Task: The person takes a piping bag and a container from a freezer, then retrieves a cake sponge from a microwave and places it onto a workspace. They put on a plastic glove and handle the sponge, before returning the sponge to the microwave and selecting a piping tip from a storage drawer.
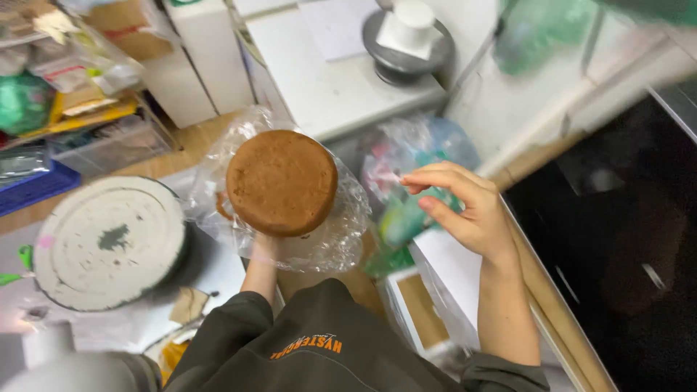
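A round brown cake (282, 181) rests on crumpled clear plastic wrap (341, 232), held up from beneath by my left hand (264, 247), which is mostly hidden under the wrap. My right hand (457, 203) hovers to the right of the cake with fingers loosely curled and apart, holding nothing. It is clear of the wrap.
A round white turntable (109, 243) smeared with dark spots sits at the left. A second turntable (406, 43) with a white block stands on a white table at the back. Plastic bags (414, 152) lie below. A black surface (624, 239) fills the right. Cluttered shelves (65, 109) are at top left.
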